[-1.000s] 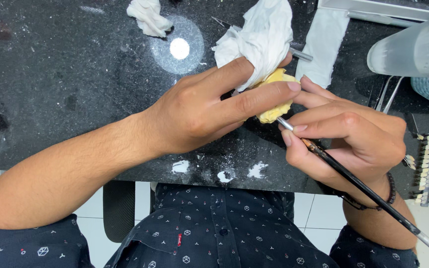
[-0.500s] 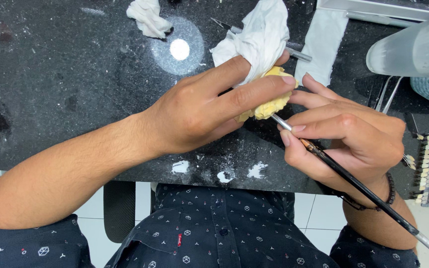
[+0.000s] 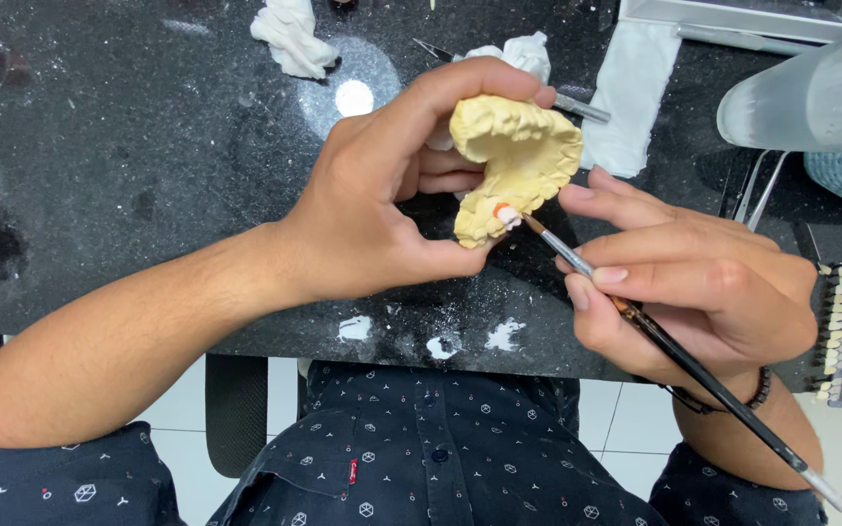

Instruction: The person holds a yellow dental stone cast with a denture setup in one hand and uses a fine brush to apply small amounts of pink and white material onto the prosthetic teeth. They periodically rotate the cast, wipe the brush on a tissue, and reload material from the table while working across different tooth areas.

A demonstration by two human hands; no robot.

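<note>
My left hand [image 3: 372,205] clamps its grip on the yellow dental cast [image 3: 518,161] above the black bench [image 3: 129,146]; my right hand [image 3: 704,292], grip closed on the fine brush [image 3: 674,351], touches the bristles to a white tooth [image 3: 509,216].

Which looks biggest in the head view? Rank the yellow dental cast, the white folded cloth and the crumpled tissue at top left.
1. yellow dental cast, though nearest the camera
2. white folded cloth
3. crumpled tissue

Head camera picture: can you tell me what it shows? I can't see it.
The left hand holds up a yellow plaster tooth model while the right hand touches a thin brush to one small white tooth on it. Below is a dark speckled table with crumpled white tissues.
</note>
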